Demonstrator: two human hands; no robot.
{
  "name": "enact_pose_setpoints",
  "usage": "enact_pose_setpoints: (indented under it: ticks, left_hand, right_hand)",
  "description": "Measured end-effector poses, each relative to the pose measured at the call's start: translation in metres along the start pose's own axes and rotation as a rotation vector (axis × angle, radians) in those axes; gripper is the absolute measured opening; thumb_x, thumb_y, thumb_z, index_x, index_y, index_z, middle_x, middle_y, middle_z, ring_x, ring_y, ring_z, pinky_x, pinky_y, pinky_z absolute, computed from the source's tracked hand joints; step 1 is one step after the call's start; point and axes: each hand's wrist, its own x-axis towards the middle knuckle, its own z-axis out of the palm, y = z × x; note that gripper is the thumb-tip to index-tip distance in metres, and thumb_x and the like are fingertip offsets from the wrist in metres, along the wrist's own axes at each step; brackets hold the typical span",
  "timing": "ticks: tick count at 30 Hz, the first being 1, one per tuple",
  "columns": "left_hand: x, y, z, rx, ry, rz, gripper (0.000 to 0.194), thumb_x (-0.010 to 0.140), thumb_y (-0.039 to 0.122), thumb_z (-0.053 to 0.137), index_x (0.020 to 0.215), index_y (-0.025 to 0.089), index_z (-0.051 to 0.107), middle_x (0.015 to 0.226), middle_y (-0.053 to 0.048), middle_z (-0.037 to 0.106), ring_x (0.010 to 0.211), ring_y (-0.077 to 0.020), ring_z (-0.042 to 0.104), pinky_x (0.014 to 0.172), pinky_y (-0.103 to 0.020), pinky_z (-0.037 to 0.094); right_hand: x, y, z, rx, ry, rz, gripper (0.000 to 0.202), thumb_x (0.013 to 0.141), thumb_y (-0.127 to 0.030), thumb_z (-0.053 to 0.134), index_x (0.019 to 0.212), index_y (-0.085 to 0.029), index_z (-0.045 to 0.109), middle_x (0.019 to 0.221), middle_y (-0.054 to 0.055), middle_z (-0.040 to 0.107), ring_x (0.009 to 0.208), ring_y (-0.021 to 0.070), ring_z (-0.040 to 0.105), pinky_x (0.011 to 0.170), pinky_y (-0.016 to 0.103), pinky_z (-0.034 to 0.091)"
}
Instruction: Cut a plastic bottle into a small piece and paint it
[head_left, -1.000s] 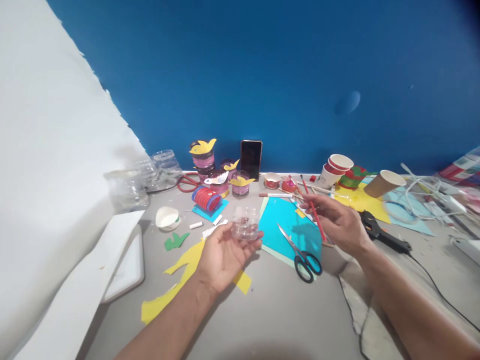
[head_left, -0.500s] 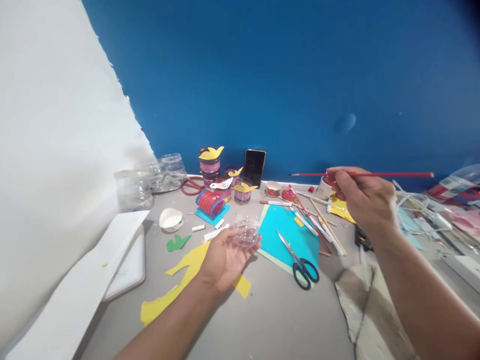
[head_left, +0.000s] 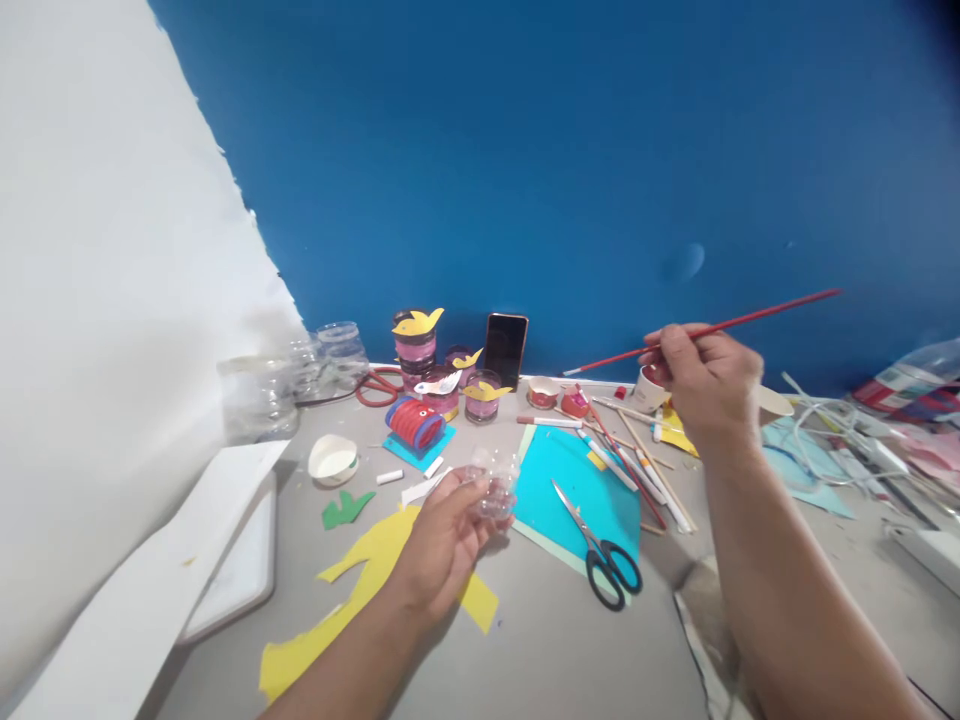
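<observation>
My left hand (head_left: 454, 535) is closed around a small clear plastic cup (head_left: 493, 482) above the table. In my right hand (head_left: 701, 385) is a thin red paintbrush (head_left: 772, 306), gripped near its middle. Its tip points left, over the back of the table, and its far end rises to the right. Below and left of the right hand are a small paper cup (head_left: 645, 392) with red inside and a little pot of pink-red paint (head_left: 575, 402). Yellow paper (head_left: 375, 545) lies under the left wrist, and blue paper (head_left: 551, 480) is beside the cup.
Black-handled scissors (head_left: 607, 560) lie partly on the blue paper, near several markers and sticks. Painted cups with yellow paper birds (head_left: 415, 345) stand at the back, beside a propped phone (head_left: 505, 350). Clear plastic cups (head_left: 259, 395) are at the left wall; white cables (head_left: 840, 445) sit right.
My right hand has shifted slightly left, and the paintbrush has tilted, its tip lower and its far end higher. The left hand has turned the clear cup a little. The view has shifted slightly.
</observation>
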Motion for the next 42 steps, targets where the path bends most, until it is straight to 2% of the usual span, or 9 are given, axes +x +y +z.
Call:
enact_pose_setpoints:
  ticks: [6,11,17,21,26,31,42]
  left_hand:
    - [0.002,-0.003,-0.004,0.002,0.022,-0.035,0.014,0.086,0.022,0.076,0.095,0.017,0.066,0.094,-0.007,0.074,0.085,-0.0229,0.073,0.078,-0.036,0.061]
    - [0.004,-0.002,-0.002,-0.038,0.076,-0.110,0.013,0.090,0.022,0.072,0.097,0.016,0.064,0.092,-0.010,0.075,0.080,-0.0250,0.075,0.073,-0.036,0.062]
    - [0.006,-0.001,0.000,-0.079,0.129,-0.176,0.013,0.094,0.021,0.068,0.102,0.015,0.062,0.091,-0.013,0.076,0.077,-0.0260,0.076,0.071,-0.037,0.062]
    - [0.008,-0.001,0.000,-0.077,0.169,-0.199,0.018,0.095,0.022,0.067,0.109,0.013,0.061,0.093,-0.015,0.077,0.080,-0.0286,0.078,0.072,-0.038,0.062]
    - [0.013,-0.007,-0.006,-0.072,0.145,-0.230,0.026,0.094,0.028,0.069,0.114,0.013,0.060,0.094,-0.015,0.078,0.084,-0.0315,0.079,0.071,-0.037,0.062]
    - [0.021,-0.015,-0.013,-0.075,0.159,-0.249,0.028,0.094,0.033,0.069,0.114,0.014,0.059,0.091,-0.015,0.078,0.077,-0.0311,0.078,0.062,-0.035,0.059]
    - [0.022,-0.015,-0.015,-0.073,0.147,-0.257,0.030,0.093,0.034,0.070,0.112,0.014,0.060,0.088,-0.014,0.076,0.074,-0.0291,0.076,0.060,-0.033,0.057]
  right_hand:
    - [-0.002,0.018,0.029,-0.092,-0.174,0.064,0.040,0.091,-0.049,0.059,0.073,-0.017,0.075,0.077,0.010,0.077,0.074,0.0240,0.072,0.073,0.036,0.053]
    - [-0.010,0.034,0.049,-0.093,-0.256,0.077,0.041,0.094,-0.050,0.055,0.079,-0.018,0.075,0.084,0.010,0.080,0.081,0.0250,0.073,0.077,0.034,0.052]
    - [-0.015,0.043,0.064,-0.104,-0.301,0.079,0.042,0.096,-0.049,0.052,0.084,-0.017,0.076,0.090,0.012,0.081,0.088,0.0256,0.074,0.079,0.032,0.051]
    - [-0.013,0.051,0.068,-0.136,-0.310,0.082,0.041,0.096,-0.048,0.052,0.083,-0.018,0.077,0.092,0.011,0.081,0.087,0.0252,0.074,0.076,0.031,0.050]
    - [-0.010,0.057,0.067,-0.171,-0.297,0.083,0.040,0.095,-0.048,0.051,0.082,-0.020,0.077,0.091,0.010,0.082,0.086,0.0258,0.074,0.075,0.031,0.049]
    - [-0.009,0.061,0.069,-0.173,-0.298,0.085,0.042,0.096,-0.049,0.051,0.083,-0.020,0.077,0.095,0.010,0.082,0.089,0.0262,0.075,0.076,0.031,0.050]
    - [-0.008,0.060,0.067,-0.218,-0.303,0.113,0.042,0.096,-0.051,0.051,0.081,-0.021,0.077,0.089,0.009,0.082,0.085,0.0268,0.075,0.074,0.032,0.047]
